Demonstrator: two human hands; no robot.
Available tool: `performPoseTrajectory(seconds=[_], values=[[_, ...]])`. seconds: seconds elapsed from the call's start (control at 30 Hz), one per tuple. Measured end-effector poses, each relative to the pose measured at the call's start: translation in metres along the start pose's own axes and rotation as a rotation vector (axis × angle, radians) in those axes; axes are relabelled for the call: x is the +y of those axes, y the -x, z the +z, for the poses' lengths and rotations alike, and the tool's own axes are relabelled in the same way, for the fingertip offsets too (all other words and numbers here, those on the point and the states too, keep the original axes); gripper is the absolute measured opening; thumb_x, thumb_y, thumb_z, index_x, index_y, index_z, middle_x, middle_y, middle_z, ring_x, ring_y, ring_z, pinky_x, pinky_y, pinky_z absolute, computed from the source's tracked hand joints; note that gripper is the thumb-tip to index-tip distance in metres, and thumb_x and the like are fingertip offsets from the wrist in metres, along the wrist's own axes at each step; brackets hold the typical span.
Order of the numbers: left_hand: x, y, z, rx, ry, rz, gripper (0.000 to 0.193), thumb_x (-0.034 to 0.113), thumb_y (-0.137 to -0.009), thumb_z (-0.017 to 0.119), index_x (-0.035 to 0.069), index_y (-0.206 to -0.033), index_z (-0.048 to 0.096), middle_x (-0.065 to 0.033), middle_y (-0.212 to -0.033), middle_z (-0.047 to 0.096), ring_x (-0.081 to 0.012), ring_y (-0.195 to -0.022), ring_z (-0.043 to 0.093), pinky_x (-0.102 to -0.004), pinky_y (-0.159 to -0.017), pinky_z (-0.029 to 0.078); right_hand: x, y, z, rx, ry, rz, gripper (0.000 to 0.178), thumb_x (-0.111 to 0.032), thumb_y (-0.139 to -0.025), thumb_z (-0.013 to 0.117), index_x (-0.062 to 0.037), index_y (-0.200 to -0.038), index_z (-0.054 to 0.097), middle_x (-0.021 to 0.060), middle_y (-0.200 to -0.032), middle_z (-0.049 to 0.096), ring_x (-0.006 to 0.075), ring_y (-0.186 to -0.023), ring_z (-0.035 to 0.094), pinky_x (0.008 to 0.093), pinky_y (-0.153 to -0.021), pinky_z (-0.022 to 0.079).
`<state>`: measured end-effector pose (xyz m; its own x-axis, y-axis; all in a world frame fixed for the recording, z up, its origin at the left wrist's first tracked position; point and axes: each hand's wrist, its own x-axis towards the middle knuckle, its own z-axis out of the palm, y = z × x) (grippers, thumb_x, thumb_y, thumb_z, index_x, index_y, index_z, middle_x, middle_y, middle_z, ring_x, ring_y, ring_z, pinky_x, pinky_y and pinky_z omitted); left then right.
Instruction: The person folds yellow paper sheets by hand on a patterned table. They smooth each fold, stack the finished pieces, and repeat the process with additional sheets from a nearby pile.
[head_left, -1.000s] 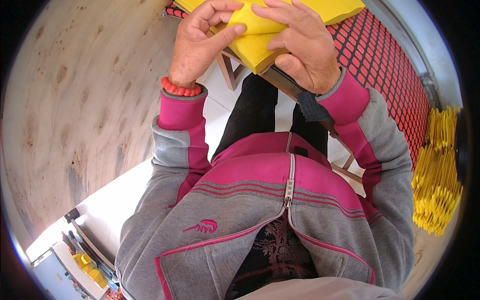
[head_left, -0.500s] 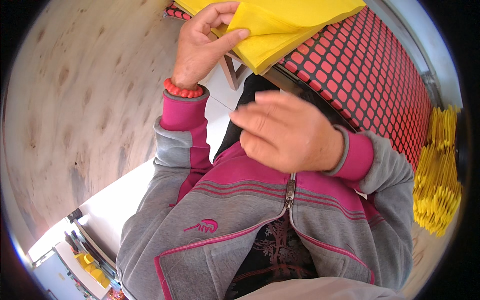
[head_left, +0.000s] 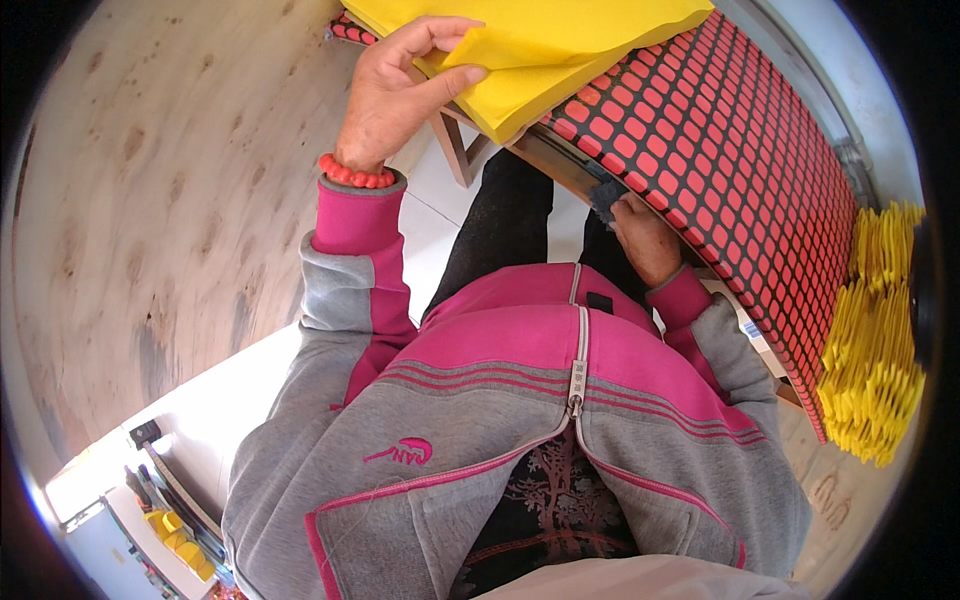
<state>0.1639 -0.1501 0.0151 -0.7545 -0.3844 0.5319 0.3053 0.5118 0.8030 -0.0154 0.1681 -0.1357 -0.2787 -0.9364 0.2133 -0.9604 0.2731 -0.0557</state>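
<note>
A stack of bright yellow sheets (head_left: 560, 70), paper or thin cloth, lies on the table near its edge. My left hand (head_left: 400, 90), a red bead bracelet at its wrist, pinches the lifted near-left corner of the top sheet or sheets between thumb and fingers. Below the table's front edge, my right hand (head_left: 645, 240) reaches in with curled fingers on a dark grey piece (head_left: 606, 198) with a ragged rim, cloth or sponge; its kind is unclear. Part of that hand lies in the table's shadow.
The table has a red-and-black patterned cover (head_left: 700, 130) and a wooden leg (head_left: 455, 150). Folded yellow bundles (head_left: 870, 370) hang or stand at the right end. A large wooden board (head_left: 170, 230) fills the left. Yellow items (head_left: 180, 545) sit on a shelf lower left.
My right hand has moved from in front of my chest, right and away, to the dark grey piece under the table edge. My left hand keeps its pinch on the yellow corner.
</note>
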Motion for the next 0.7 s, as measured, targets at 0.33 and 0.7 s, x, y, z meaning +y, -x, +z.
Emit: performPoseTrajectory(seconds=[0.33, 0.7], values=[[-0.008, 0.003, 0.002, 0.069, 0.122, -0.074, 0.02, 0.009, -0.093, 0.076, 0.001, -0.111, 0.074, 0.003, -0.096, 0.07, -0.0063, -0.089, 0.062, -0.0236, -0.082, 0.05, 0.003, 0.001, -0.003, 0.088, -0.114, 0.03, 0.007, -0.008, -0.093, 0.064, -0.0018, -0.093, 0.06, 0.0175, -0.09, 0.061, 0.0374, -0.089, 0.064, 0.0466, -0.076, 0.049], [-0.008, 0.003, 0.002, 0.076, 0.087, -0.068, 0.019, 0.011, -0.094, 0.075, 0.002, -0.111, 0.074, 0.0052, -0.095, 0.067, -0.0059, -0.087, 0.058, -0.023, -0.082, 0.049, 0.0, 0.0, -0.01, 0.177, 0.047, 0.031, 0.018, -0.019, -0.094, 0.069, -0.0043, -0.092, 0.059, 0.0152, -0.09, 0.064, 0.0355, -0.089, 0.065, 0.0459, -0.076, 0.05]])
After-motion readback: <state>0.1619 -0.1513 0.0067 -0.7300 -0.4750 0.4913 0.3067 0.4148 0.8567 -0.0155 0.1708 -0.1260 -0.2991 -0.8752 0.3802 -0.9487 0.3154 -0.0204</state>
